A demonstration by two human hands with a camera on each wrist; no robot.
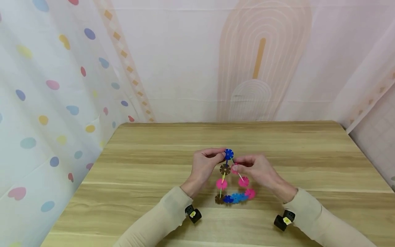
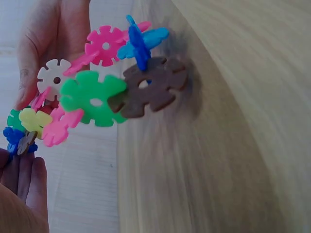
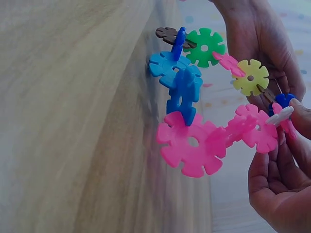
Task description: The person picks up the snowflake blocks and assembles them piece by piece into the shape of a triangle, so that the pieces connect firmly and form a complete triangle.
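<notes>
From the head view, a ring of plastic snowflake discs (image 1: 232, 181) stands on its lower edge in the middle of the wooden table (image 1: 148, 178), just below centre of the frame. The left hand (image 1: 205, 166) pinches the dark blue disc (image 1: 228, 154) at the top with curled fingers; the right hand (image 1: 257, 168) pinches a pale disc just beside it. To join these well, I judge the two slots should be lined up square and pushed straight, with the base kept on the table so the chain does not twist.

In the left wrist view, a green disc (image 2: 92, 97) and a brown disc (image 2: 153, 87) fill the upper middle: flat, rigid, matte plastic with rounded, notched petals and a centre hole.

In the right wrist view, a big pink disc (image 3: 192, 143) sits at centre, slotted crosswise into a blue one (image 3: 183, 92); the table's grain is blurred on the left.
</notes>
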